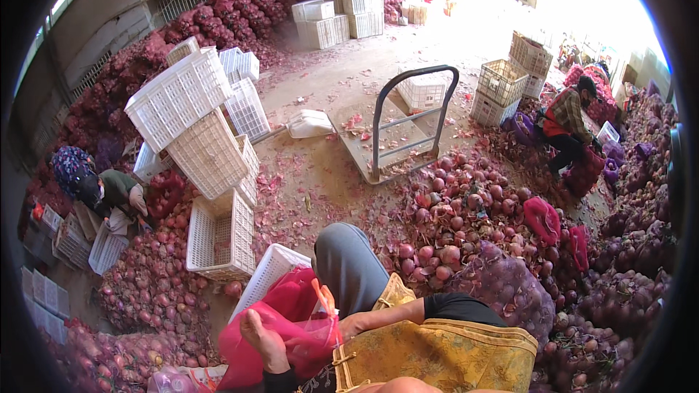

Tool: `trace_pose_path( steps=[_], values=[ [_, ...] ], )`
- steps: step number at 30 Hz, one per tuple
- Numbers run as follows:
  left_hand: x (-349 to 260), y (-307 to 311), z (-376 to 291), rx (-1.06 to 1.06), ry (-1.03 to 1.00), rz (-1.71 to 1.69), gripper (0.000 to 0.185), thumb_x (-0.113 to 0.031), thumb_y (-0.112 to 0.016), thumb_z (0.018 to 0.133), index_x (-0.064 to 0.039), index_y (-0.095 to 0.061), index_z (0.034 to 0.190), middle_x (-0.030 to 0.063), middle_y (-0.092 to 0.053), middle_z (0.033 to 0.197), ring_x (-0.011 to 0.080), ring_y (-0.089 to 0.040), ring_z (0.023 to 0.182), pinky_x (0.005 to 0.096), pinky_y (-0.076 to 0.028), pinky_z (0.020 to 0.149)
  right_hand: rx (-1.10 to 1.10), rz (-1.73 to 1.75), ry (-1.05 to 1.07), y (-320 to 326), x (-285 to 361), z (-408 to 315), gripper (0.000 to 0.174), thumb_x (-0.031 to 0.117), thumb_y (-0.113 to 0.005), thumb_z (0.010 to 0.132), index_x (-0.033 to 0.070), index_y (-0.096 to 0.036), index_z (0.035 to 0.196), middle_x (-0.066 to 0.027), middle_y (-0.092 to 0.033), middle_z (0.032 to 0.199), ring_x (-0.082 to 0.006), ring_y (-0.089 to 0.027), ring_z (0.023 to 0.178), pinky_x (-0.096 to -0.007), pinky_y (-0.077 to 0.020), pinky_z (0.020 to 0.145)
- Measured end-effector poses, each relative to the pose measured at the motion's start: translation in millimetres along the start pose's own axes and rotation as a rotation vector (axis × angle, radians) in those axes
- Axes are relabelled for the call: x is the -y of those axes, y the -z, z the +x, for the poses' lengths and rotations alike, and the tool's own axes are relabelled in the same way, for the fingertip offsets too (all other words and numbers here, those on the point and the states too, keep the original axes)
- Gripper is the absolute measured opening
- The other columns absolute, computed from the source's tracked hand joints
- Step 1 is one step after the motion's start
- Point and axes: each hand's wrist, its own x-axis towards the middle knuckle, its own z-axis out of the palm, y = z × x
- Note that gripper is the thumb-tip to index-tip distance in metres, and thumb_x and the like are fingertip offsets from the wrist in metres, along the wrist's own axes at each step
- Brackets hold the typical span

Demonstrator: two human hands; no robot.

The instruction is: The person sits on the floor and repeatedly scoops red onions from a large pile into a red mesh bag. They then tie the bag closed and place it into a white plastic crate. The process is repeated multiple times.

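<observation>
A thin red mesh bag with an orange drawstring spreads across my lap. My left hand is raised against its near side, fingers upward; whether it grips the mesh I cannot tell. At the drawstring end, my right hand holds the bag, its fingers partly hidden by netting. A white plastic crate stands just beyond the bag, partly covered by it. Loose red onions are heaped to my right, beside a filled purple mesh sack.
A flatbed trolley with a dark handle stands ahead. Stacked crates lean at the left near another onion heap. One person bends at the left; another handles a sack at the right. Filled sacks line the wall.
</observation>
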Motion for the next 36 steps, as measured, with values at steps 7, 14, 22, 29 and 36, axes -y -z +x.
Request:
trace_pose_path(
  steps=[7,14,22,29,36],
  values=[
    [-14.8,32.1,13.7,-0.282,-0.018,-0.072,0.025,-0.028,-0.046,0.096,-0.007,-0.046,0.083,-0.0015,-0.047,0.072,0.0099,-0.046,0.068,0.0255,-0.042,0.067,0.065,0.286,-0.014,-12.3,-14.4,14.9,0.082,0.018,-0.067,0.082,0.010,-0.017,0.146,-0.0116,-0.041,0.138,-0.0197,-0.039,0.125,-0.0350,-0.0294,0.104],
    [-3.3,19.6,3.0,-0.281,-0.037,-0.086,0.022,-0.025,-0.048,0.096,-0.008,-0.047,0.082,-0.0011,-0.045,0.075,0.0087,-0.044,0.070,0.0248,-0.038,0.063,-0.373,-0.612,0.035,-19.2,-5.6,41.8,0.074,0.024,-0.066,0.083,0.009,-0.025,0.143,-0.0175,-0.048,0.118,-0.0300,-0.049,0.115,-0.0416,-0.0459,0.089],
    [4.5,16.3,0.9,-0.237,-0.032,0.141,0.025,-0.026,-0.045,0.097,-0.003,-0.047,0.087,0.0016,-0.045,0.084,0.0110,-0.045,0.079,0.0281,-0.040,0.074,-0.348,-0.853,0.240,-7.9,-57.8,58.8,0.062,0.024,-0.061,0.084,0.001,-0.035,0.135,-0.0218,-0.044,0.132,-0.0283,-0.054,0.114,-0.0417,-0.0443,0.092],
    [19.5,32.1,12.8,-0.251,0.169,-0.258,0.025,-0.026,-0.045,0.097,-0.002,-0.049,0.103,0.0017,-0.049,0.097,0.0116,-0.047,0.087,0.0296,-0.041,0.081,-0.415,-0.204,0.706,6.6,-128.2,101.1,0.084,0.020,-0.063,0.080,0.005,-0.013,0.145,-0.0239,-0.044,0.120,-0.0291,-0.057,0.095,-0.0358,-0.0463,0.075],
    [33.9,49.9,12.2,-0.145,-0.077,0.208,0.022,-0.020,-0.050,0.095,-0.007,-0.055,0.078,-0.0060,-0.051,0.071,0.0056,-0.045,0.066,0.0239,-0.038,0.059,-0.598,-0.582,0.080,-10.6,-62.1,69.9,0.058,0.015,-0.068,0.081,0.010,-0.038,0.131,-0.0142,-0.066,0.081,-0.0259,-0.067,0.070,-0.0349,-0.0523,0.060]
  ],
)
